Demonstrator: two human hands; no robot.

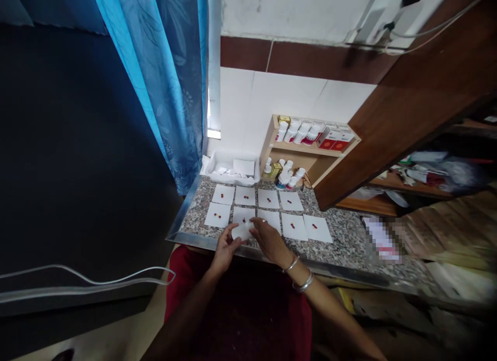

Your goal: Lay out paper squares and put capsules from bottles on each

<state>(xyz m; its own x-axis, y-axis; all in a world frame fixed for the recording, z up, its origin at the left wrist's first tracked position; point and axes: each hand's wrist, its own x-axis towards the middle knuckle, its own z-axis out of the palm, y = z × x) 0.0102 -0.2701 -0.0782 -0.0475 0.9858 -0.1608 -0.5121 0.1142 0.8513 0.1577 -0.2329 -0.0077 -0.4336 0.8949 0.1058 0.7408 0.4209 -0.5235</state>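
White paper squares lie in two rows on the speckled stone counter (pixel 345 231), most with a few small dark red and yellowish pills on them, such as the front-left square (pixel 210 220). At the counter's front edge, my left hand (pixel 224 251) holds the left side of a white piece of paper (pixel 241 231) between thumb and fingers. The fingers of my right hand (pixel 271 240) are bent at the paper's right side and pinch its edge. Both hands partly cover the squares behind them.
Behind the squares stand a white plastic tray (pixel 232 180) of paper pieces and a wooden shelf (pixel 306 150) with white bottles (pixel 294 129) and boxes (pixel 330 138). A blue curtain (pixel 163 81) hangs at the left. Stacked packets (pixel 438 224) lie at the right.
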